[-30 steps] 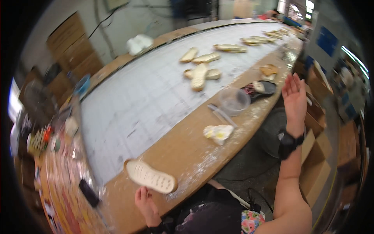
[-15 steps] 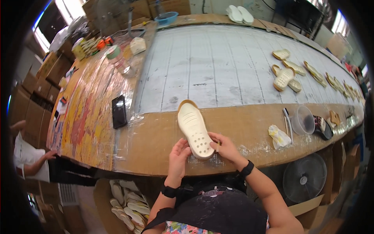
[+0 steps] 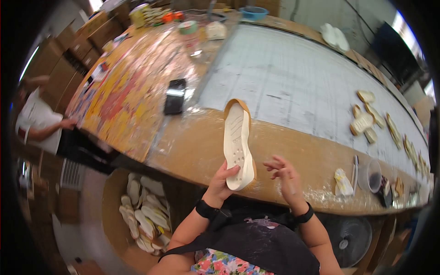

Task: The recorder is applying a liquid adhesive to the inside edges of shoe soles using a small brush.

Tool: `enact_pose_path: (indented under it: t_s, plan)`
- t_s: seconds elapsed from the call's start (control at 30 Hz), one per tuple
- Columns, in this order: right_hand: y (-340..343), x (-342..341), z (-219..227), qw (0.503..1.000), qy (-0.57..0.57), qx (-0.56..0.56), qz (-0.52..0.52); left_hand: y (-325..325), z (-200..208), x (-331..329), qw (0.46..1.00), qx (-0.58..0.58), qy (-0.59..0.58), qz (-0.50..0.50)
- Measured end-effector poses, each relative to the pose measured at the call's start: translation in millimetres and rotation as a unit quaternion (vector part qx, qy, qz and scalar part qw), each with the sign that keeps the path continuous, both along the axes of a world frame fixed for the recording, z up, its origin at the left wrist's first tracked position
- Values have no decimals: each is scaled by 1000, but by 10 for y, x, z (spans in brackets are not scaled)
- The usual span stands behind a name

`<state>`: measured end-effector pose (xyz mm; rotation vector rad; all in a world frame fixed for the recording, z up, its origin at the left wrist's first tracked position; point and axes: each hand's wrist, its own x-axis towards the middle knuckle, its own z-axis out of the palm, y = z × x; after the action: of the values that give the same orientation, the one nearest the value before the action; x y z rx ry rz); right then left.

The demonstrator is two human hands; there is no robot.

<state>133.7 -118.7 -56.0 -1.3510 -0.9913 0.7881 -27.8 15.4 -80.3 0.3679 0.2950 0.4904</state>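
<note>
The left hand's grip pinches the heel end of a cream shoe sole held over the worktop edge, right hand open beside it; it looks light, flexible, best held at the heel.

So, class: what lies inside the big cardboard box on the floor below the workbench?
The cardboard box holds a loose pile of pale shoe soles, stacked along its right side. The workbench edge hides the box's top, and what lies under the pile cannot be seen.
</note>
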Motion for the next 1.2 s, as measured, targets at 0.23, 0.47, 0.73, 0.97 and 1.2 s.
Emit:
enact_pose_path:
  t_s: [0.23,0.47,0.73,0.97,1.2]
  plan:
    - [182,221,-249,995,-26,-62,-72,268,-41,-977,888,46,72,451]
    - [176,358,-261,990,-46,-125,-40,366,-728,-2535,658,-66,138,737]
    - [-18,634,-261,958,-203,-152,-131,916,-711,-1946,786,104,322,517]
    - [-1023,1508,-312,756,-417,-296,-408,885,-487,-412,839,354,324,257]
    - [-1291,1933,-230,718,-441,-354,-405,587,-496,258,820,454,316,148]
